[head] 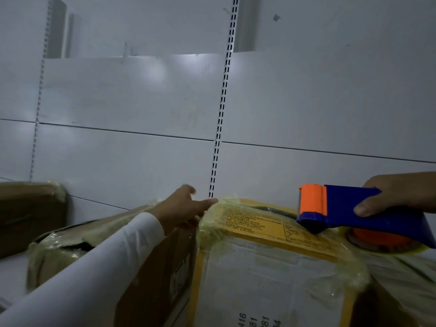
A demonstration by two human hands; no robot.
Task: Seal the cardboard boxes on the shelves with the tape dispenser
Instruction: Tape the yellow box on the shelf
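A white and yellow cardboard box (266, 267) wrapped in clear tape fills the lower middle. My right hand (398, 194) grips a blue and orange tape dispenser (349, 208), which rests on the box's top right with its orange roller pointing left. My left hand (186, 208), in a white sleeve, reaches to the box's far left corner; its fingertips press the tape there. A brown cardboard box (146, 260) with a crumpled, taped top stands directly to the left, touching the first box.
A third brown box (30, 213) sits at the far left on the shelf. Behind everything rises the white back panel (132, 102) with slotted uprights (220, 114). A white shelf surface (11, 274) shows at the lower left.
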